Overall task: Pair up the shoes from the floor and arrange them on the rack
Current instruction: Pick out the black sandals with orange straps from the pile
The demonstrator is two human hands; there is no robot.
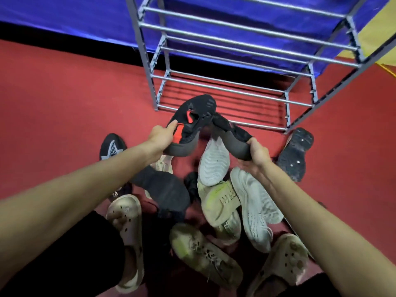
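My left hand (159, 137) grips the heel of a black sneaker with red accents (196, 116), held above the floor with its toe toward the rack. My right hand (256, 152) grips the heel of the matching black sneaker (232, 133), its toe touching the first one. Both hang in front of the bottom tier of a grey metal shoe rack (225, 87), whose bars carry no shoes. Below my hands lies a heap of shoes on the red floor: white sneakers (255, 202), a yellow-soled sneaker (220, 202), a dark shoe (165, 187).
Two beige clogs (126, 221) (285, 260) lie near my feet, a dirty cream sneaker (203, 251) between them. A black shoe sole-up (294, 157) rests by the rack's right leg, a black-and-white sneaker (112, 146) at left. Blue fabric (75, 18) hangs behind the rack.
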